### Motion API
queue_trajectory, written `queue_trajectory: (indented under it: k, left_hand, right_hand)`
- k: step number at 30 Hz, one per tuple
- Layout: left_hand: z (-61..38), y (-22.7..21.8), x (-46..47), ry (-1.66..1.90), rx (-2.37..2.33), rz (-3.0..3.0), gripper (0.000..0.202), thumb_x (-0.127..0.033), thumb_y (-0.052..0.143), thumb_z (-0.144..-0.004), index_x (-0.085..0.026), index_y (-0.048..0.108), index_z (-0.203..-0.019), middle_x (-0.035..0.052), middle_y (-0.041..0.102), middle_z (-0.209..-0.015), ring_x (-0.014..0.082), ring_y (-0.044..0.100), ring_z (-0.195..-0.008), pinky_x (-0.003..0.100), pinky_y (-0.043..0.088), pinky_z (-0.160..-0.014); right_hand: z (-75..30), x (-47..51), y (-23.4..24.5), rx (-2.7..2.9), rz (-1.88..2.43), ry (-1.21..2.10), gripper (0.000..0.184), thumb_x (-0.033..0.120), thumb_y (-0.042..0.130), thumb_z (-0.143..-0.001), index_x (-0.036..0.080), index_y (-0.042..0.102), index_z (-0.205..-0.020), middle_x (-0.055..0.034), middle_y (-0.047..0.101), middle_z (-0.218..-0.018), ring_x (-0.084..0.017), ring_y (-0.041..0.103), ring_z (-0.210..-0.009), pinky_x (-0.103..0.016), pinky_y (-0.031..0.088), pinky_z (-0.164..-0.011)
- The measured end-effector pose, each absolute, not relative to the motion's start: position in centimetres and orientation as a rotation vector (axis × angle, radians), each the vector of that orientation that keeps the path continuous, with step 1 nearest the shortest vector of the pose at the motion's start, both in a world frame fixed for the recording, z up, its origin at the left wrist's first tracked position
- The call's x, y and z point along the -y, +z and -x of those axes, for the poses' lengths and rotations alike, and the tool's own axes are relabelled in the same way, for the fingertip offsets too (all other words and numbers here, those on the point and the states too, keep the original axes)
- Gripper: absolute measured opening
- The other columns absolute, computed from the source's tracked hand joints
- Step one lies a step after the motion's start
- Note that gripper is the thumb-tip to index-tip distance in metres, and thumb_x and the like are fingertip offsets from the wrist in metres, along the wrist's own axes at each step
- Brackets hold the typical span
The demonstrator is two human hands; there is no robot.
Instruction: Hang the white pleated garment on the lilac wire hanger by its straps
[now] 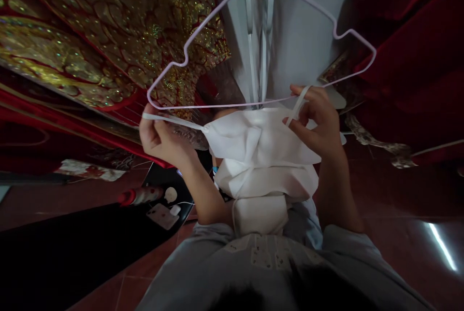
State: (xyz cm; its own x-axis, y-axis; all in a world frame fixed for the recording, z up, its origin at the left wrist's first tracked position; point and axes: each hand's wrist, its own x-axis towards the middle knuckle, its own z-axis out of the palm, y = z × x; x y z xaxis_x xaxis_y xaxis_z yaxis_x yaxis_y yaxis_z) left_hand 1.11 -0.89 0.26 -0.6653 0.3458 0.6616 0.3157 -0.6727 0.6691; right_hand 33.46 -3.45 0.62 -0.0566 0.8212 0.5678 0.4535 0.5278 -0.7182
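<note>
A white garment (268, 137) with thin straps hangs in front of my body, its fabric falling in folds. The left strap (177, 120) is pulled out sideways by my left hand (155, 137), whose curled fingers hold it beside the lower left corner of a pale lilac hanger (221, 106). My right hand (319, 120) is closed on the other strap (297, 106), stretched between thumb and fingers near the hanger's bottom bar. Whether the right fingertips also grip the bar, I cannot tell. The hanger's hook is cut off at the top edge.
Red garments with gold sequins (163, 21) hang at the left, and dark red cloth (416, 60) at the right. Grey cabinet doors (297, 26) stand ahead. A black table (90, 248) at lower left bears a phone (162, 215) and a red-capped bottle (141, 195).
</note>
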Motion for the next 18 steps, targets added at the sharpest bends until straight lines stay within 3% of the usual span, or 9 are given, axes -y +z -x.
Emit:
queue_trajectory:
  k: [3,5,8,10,14,18]
  left_hand:
    - [-0.5,1.9,0.5,2.529,-1.157,-1.311,0.016,-0.019,0.069,-0.109,-0.026,0.082,-0.103,-0.0016,0.082,-0.109,0.0180,0.075,-0.111,0.034,0.056,-0.105]
    - [-0.3,3.9,0.5,2.376,-1.059,-1.396,0.004,-0.022,0.082,-0.104,-0.023,0.085,-0.106,0.0007,0.083,-0.111,0.0197,0.076,-0.110,0.036,0.057,-0.106]
    - [-0.2,7.6,0.2,2.060,-1.056,-1.532,0.015,-0.013,0.092,-0.095,-0.017,0.086,-0.108,0.0026,0.082,-0.105,0.0194,0.075,-0.100,0.034,0.059,-0.098]
    - [-0.2,9.9,-0.1,1.841,-1.156,-1.641,0.009,-0.007,0.087,-0.098,-0.015,0.083,-0.097,0.0005,0.076,-0.091,0.0151,0.069,-0.087,0.028,0.055,-0.086]
    - [-0.2,11.9,-0.8,1.704,-1.263,-1.754,0.047,-0.013,0.066,-0.115,-0.014,0.070,-0.068,-0.0007,0.056,-0.067,0.0122,0.049,-0.070,0.027,0.042,-0.069]
    - [-1.5,9.0,-0.5,2.102,-1.068,-1.135,0.034,-0.005,0.052,-0.117,-0.017,0.072,-0.092,-0.0026,0.069,-0.078,0.0112,0.060,-0.070,0.027,0.047,-0.069]
  right_hand:
    - [-33.0,3.5,0.6,1.678,1.075,0.413,0.059,0.055,0.083,-0.092,0.042,0.069,-0.148,-0.0057,0.071,-0.134,-0.011,0.049,-0.063,-0.035,0.055,-0.059]
    - [-32.6,3.4,0.4,1.659,1.050,0.403,0.057,0.054,0.083,-0.092,0.041,0.070,-0.146,-0.0053,0.071,-0.132,-0.009,0.045,-0.061,-0.033,0.051,-0.056]
    - [-32.1,3.3,-0.1,1.606,1.022,0.400,0.051,0.051,0.084,-0.093,0.039,0.073,-0.141,-0.0047,0.070,-0.129,-0.008,0.042,-0.060,-0.031,0.047,-0.053]
    - [-31.7,3.3,-0.5,1.577,1.020,0.393,0.049,0.050,0.083,-0.093,0.039,0.073,-0.139,-0.0044,0.070,-0.129,-0.007,0.042,-0.060,-0.031,0.049,-0.054]
    - [-31.0,3.4,-1.1,1.584,1.063,0.405,0.059,0.055,0.081,-0.094,0.040,0.067,-0.149,-0.0066,0.070,-0.135,-0.011,0.049,-0.065,-0.035,0.055,-0.059]
    - [-30.3,3.6,-1.3,1.611,1.087,0.407,0.059,0.056,0.077,-0.096,0.042,0.064,-0.152,-0.0076,0.068,-0.139,-0.013,0.055,-0.069,-0.038,0.058,-0.063]
